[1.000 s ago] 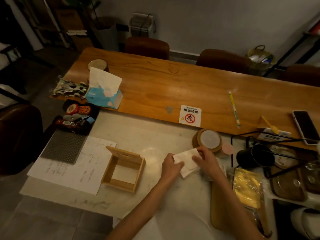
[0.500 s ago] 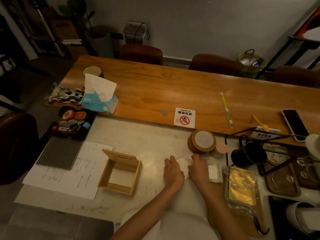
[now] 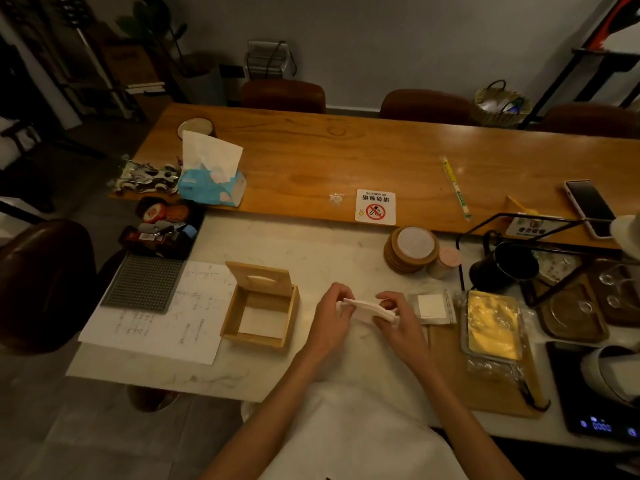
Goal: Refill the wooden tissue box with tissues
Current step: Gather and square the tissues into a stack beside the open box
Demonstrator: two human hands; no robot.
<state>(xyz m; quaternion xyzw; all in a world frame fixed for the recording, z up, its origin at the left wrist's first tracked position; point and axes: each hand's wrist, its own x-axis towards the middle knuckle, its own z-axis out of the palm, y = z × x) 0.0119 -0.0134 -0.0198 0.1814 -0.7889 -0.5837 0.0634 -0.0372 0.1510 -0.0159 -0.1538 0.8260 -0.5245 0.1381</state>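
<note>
The wooden tissue box (image 3: pixel 260 308) stands open on the marble counter, its slotted lid tipped up at the back and a pale sheet lying at its bottom. Just right of it, both hands hold a small stack of white tissues (image 3: pixel 367 307) a little above the counter. My left hand (image 3: pixel 330 315) grips the stack's left end and my right hand (image 3: pixel 398 318) pinches its right end. An opened clear tissue wrapper (image 3: pixel 431 306) lies flat right of my right hand. A blue tissue pack (image 3: pixel 211 183) with a tissue sticking up sits on the wooden table at the far left.
Printed papers (image 3: pixel 156 323) and a dark gridded mat (image 3: pixel 145 284) lie left of the box. Stacked wooden coasters (image 3: pixel 410 249), a black kettle (image 3: pixel 502 268), a wrapped yellow item (image 3: pixel 493 327) on a board and a scale (image 3: pixel 595 410) crowd the right. A no-smoking sign (image 3: pixel 375 206) sits ahead.
The hands pressed the tissues flat on the counter, then lifted them as a stack held at both ends. The clear wrapper now lies uncovered to the right.
</note>
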